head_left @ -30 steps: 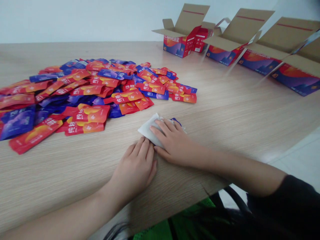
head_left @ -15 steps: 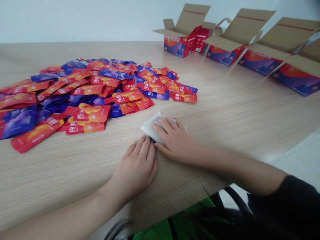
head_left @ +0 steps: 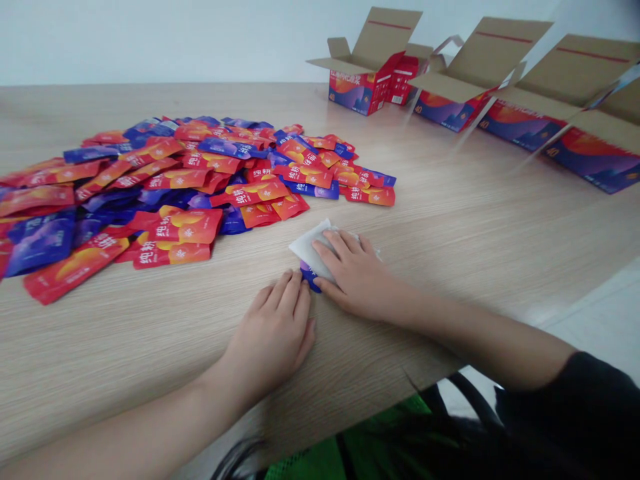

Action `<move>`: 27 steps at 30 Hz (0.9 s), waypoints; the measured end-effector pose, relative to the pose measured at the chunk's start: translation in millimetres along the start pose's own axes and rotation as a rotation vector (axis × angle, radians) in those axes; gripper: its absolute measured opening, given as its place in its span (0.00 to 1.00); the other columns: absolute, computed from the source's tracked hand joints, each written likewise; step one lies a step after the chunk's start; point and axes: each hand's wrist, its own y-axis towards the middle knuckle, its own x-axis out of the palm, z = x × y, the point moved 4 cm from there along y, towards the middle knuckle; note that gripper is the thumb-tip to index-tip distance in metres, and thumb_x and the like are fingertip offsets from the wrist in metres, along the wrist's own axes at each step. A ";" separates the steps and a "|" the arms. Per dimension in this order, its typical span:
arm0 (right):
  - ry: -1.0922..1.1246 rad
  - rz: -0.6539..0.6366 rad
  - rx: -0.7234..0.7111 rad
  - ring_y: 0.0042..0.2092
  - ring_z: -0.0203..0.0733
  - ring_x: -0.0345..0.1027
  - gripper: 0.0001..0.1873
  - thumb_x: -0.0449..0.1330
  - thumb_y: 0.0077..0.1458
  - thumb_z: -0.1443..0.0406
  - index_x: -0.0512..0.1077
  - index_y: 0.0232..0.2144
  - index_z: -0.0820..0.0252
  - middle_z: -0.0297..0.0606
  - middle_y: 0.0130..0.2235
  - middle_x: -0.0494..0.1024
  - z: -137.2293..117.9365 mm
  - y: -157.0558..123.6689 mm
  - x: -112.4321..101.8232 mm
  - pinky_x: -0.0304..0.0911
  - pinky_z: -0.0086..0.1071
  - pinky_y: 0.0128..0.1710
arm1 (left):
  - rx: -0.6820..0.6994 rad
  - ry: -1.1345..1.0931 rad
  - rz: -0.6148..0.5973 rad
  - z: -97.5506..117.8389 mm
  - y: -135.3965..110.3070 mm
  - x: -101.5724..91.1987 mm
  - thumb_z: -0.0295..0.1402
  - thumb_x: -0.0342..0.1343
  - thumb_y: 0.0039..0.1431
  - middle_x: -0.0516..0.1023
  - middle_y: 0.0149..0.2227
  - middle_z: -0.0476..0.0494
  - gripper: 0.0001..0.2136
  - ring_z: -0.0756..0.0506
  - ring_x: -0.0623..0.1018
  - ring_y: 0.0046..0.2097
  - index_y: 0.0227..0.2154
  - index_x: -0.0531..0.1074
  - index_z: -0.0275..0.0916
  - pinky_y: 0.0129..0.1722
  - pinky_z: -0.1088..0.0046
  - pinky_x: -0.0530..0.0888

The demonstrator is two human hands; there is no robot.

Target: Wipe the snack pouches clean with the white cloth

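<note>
A folded white cloth (head_left: 311,243) lies on the table just right of centre, with my right hand (head_left: 357,277) spread over it and holding it down. Poking out from under the cloth is the end of a blue pouch (head_left: 310,275); the rest of it is covered. My left hand (head_left: 273,323) rests palm down on the table, its fingertips close together and pinning the left tip of that pouch. A large heap of red-orange and blue-purple pouches (head_left: 185,177) spreads across the table beyond my left hand.
Several printed cartons with raised brown flaps stand along the back right, the leftmost carton (head_left: 353,90) nearest the wall. A smaller red box (head_left: 401,81) sits behind it. The wooden table's (head_left: 475,247) front edge runs below my forearms.
My right hand and the white cloth have slid slightly right and away from me, uncovering more of the blue pouch. My left hand has stayed in place.
</note>
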 end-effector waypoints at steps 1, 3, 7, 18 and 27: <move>0.006 0.000 -0.032 0.66 0.64 0.49 0.32 0.47 0.66 0.53 0.58 0.65 0.68 0.58 0.66 0.57 -4.1 -0.9 0.5 0.49 0.59 0.61 | -0.001 -0.006 -0.001 0.1 0.4 -0.6 0.30 0.47 0.61 0.75 0.52 0.19 0.20 0.29 0.76 0.54 0.50 0.72 0.19 0.49 0.52 0.77; 0.022 -0.001 -0.088 0.66 0.62 0.48 0.31 0.47 0.66 0.54 0.58 0.65 0.67 0.56 0.66 0.57 -10.4 -3.0 0.9 0.48 0.58 0.62 | -0.005 -0.025 -0.009 0.1 1.1 -1.8 0.30 0.46 0.61 0.77 0.49 0.21 0.19 0.29 0.77 0.53 0.47 0.74 0.21 0.48 0.52 0.77; 0.046 -0.008 -0.107 0.66 0.59 0.49 0.31 0.47 0.66 0.52 0.58 0.65 0.64 0.52 0.67 0.58 -6.8 -4.6 -1.6 0.48 0.56 0.63 | -0.005 -0.034 -0.027 0.0 1.1 -1.5 0.30 0.46 0.62 0.77 0.49 0.21 0.19 0.29 0.76 0.53 0.47 0.74 0.22 0.48 0.52 0.77; 0.001 0.007 -0.028 0.65 0.63 0.50 0.32 0.48 0.66 0.53 0.59 0.64 0.68 0.58 0.66 0.58 -0.3 1.3 -1.2 0.51 0.58 0.61 | -0.001 -0.020 -0.002 0.2 0.7 -1.6 0.31 0.47 0.61 0.74 0.52 0.18 0.21 0.29 0.76 0.53 0.50 0.71 0.19 0.49 0.52 0.76; 0.042 -0.021 -0.029 0.65 0.57 0.52 0.33 0.50 0.65 0.51 0.59 0.64 0.65 0.52 0.67 0.59 8.8 0.2 -6.6 0.52 0.53 0.62 | -0.005 -0.018 -0.011 -0.7 -0.2 -0.2 0.31 0.48 0.61 0.74 0.53 0.18 0.21 0.29 0.76 0.54 0.51 0.71 0.19 0.49 0.52 0.76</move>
